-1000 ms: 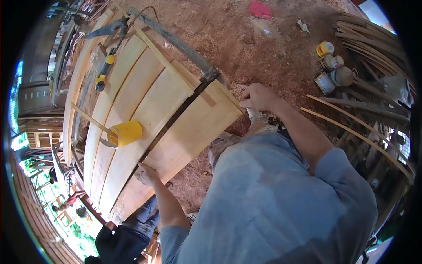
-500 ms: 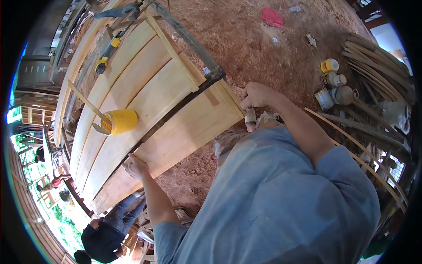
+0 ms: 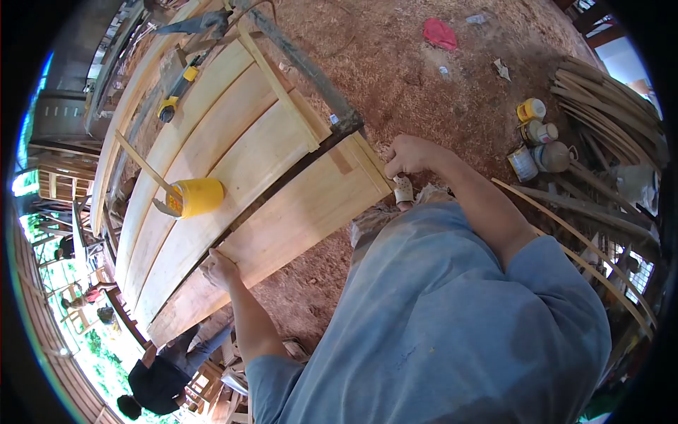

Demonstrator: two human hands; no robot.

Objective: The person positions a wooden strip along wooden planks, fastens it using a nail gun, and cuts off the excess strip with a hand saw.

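Note:
A long pale wooden plank (image 3: 296,219) lies along the near side of several curved planks (image 3: 254,145), with a dark narrow gap between. My left hand (image 3: 220,270) is closed over the plank's gap-side edge, toward its far left part; some fingertips are hidden. At the plank's right end, my right hand (image 3: 415,155) has its fingers curled against the end corner, by a thin cross strip (image 3: 371,164). A yellow tub (image 3: 200,196) rests tipped on the curved planks, with a wooden stick (image 3: 141,162) reaching out of its mouth.
A yellow and black tool (image 3: 168,108) lies beyond the tub. Past it is a blue-grey tool (image 3: 191,25). Cans and jars (image 3: 531,109) stand on the floor at right, near stacked wood strips (image 3: 600,106). A person in dark clothes (image 3: 157,381) is at lower left.
Both hands keep their places on the plank. The view has shifted slightly. At lower left, the person in dark clothes has changed posture and moved a little.

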